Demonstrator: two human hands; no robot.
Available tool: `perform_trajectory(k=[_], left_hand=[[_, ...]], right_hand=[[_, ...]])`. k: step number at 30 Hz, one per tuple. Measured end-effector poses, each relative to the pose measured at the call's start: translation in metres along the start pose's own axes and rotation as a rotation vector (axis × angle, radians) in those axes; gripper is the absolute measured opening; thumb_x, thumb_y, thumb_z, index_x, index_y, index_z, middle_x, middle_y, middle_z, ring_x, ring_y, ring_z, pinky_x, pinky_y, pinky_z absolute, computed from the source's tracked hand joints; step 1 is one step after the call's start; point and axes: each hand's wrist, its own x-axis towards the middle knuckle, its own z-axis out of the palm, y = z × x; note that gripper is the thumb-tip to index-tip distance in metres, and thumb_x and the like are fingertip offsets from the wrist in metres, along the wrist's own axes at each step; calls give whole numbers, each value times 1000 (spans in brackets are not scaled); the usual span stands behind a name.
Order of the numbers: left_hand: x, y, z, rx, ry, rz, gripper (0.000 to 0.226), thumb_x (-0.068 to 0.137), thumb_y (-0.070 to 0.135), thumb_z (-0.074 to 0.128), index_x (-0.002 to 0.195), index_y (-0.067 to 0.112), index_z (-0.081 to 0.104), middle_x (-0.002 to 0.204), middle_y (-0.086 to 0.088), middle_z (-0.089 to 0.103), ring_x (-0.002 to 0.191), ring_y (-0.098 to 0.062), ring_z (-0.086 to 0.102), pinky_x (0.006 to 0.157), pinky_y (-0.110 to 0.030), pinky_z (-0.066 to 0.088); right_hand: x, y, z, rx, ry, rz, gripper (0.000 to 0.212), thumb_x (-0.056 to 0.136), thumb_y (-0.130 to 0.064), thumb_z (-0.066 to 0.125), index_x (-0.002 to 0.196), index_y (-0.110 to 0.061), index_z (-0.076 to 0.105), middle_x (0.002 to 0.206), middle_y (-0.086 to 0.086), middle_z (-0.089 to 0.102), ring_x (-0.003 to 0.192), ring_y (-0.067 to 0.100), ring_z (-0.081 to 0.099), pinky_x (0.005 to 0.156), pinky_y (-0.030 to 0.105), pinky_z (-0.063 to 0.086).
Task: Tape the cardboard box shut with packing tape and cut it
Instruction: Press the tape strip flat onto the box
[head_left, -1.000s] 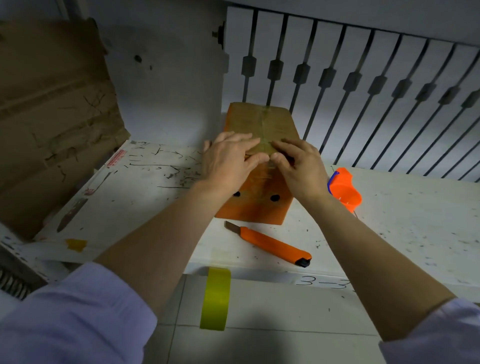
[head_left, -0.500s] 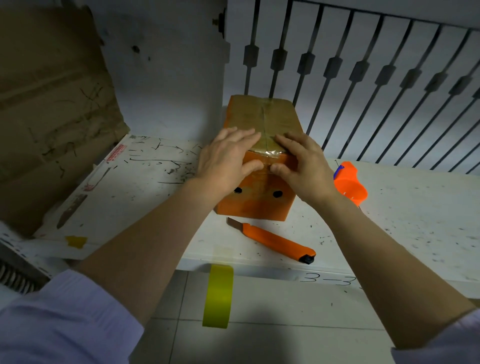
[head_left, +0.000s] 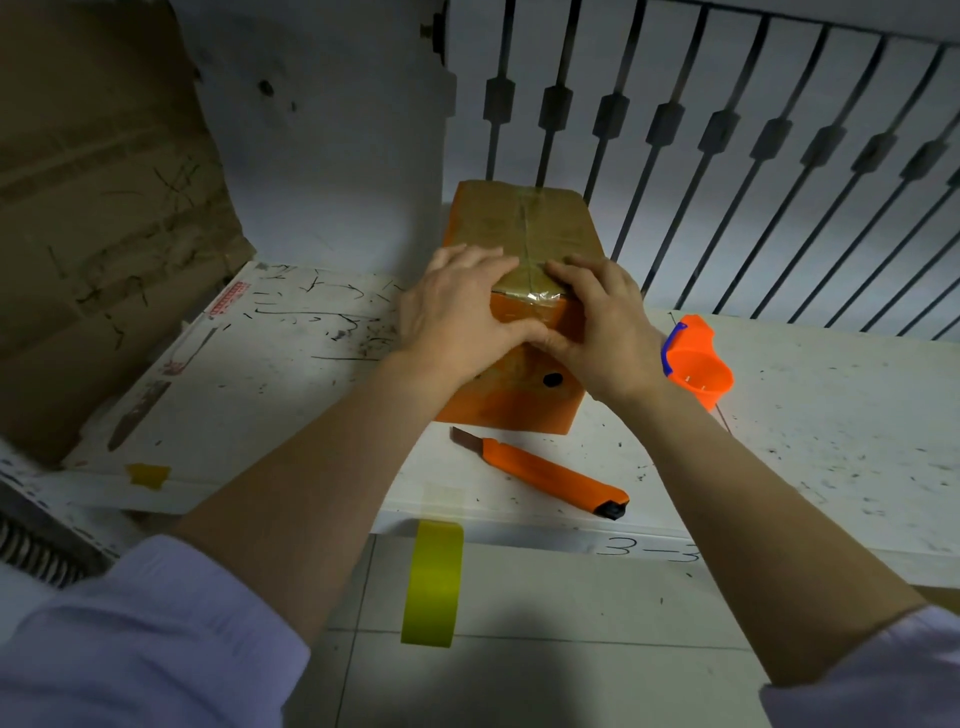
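An orange cardboard box (head_left: 519, 228) stands on the white table (head_left: 831, 441), with clear packing tape (head_left: 527, 299) along its top seam and folded over the near edge. My left hand (head_left: 457, 312) and my right hand (head_left: 605, 327) clasp that near edge, fingers on top and thumbs pressed together on the front face over the tape end. An orange utility knife (head_left: 540, 475) with its blade out lies on the table just in front of the box. To the right of the box, behind my right wrist, sits an orange tape dispenser (head_left: 696, 364).
A large brown cardboard sheet (head_left: 93, 208) leans at the left. Black railing bars (head_left: 727, 156) stand behind the table. A yellow tape strip (head_left: 434, 587) hangs from the table's front edge, and a small yellow piece (head_left: 148, 474) is stuck near the left corner.
Both hands have slid from the top of the box toward me and down over its near edge, and the thumbs now press on the front face.
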Motion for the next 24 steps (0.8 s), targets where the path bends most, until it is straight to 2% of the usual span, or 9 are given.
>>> perform_trajectory(k=[2,5,7,10,13,19,21,22,24], left_hand=[[-2,2,7,49,21,12,81,69,65,63,139,31,39,148,9,40,139,-18,27,101,-43,40],[-2,-2,11,102,11,40,83,71,59,65,141,29,34,151,8,36,141,-20,24,101,-44,41],[-1,-4,11,132,2,63,86,71,58,66,142,27,31,151,7,34,141,-21,23,101,-45,42],[-2,-8,10,208,-40,111,91,71,54,69,145,26,24,154,7,28,142,-22,20,100,-47,43],[-3,-11,8,259,-68,138,97,70,49,71,147,25,17,157,7,22,143,-23,17,100,-46,43],[-3,-12,4,300,-130,140,111,62,46,80,148,27,12,158,7,17,144,-22,14,100,-47,43],[-2,-11,2,243,-134,122,105,61,57,74,146,30,18,156,9,23,143,-21,17,102,-47,40],[-1,-9,1,179,-112,101,95,65,63,67,144,32,25,154,10,28,142,-20,20,102,-47,39],[2,-5,0,70,-18,64,68,79,64,50,138,32,40,147,10,41,137,-19,29,98,-45,41]], right_hand=[[-1,1,-2,-31,-13,-17,77,75,-56,63,141,-28,35,147,2,36,139,25,25,99,48,41],[-2,3,-6,-100,-80,-30,88,70,-33,77,143,-30,28,150,1,30,141,25,19,98,51,45],[-2,5,-9,-134,-120,-42,96,66,-27,80,144,-30,25,151,0,27,142,25,17,97,52,47],[-1,4,-9,-75,-126,-27,96,64,-43,79,144,-31,27,150,0,28,142,24,18,101,50,42],[-2,-3,-4,-6,-40,13,91,63,-59,72,141,-30,34,147,1,34,140,24,22,101,47,40],[-3,-8,2,-174,-17,25,96,61,-48,79,141,-31,29,147,1,32,141,27,19,94,49,46],[-3,-4,-2,-223,-75,-1,101,60,-43,81,143,-31,25,148,4,29,141,28,18,94,50,47],[-2,-1,-4,-222,-105,-12,101,61,-42,81,143,-31,24,148,5,27,140,28,18,95,49,47],[-1,2,-6,-108,-98,-18,85,71,-47,72,142,-30,29,147,5,30,139,26,21,97,48,44]])
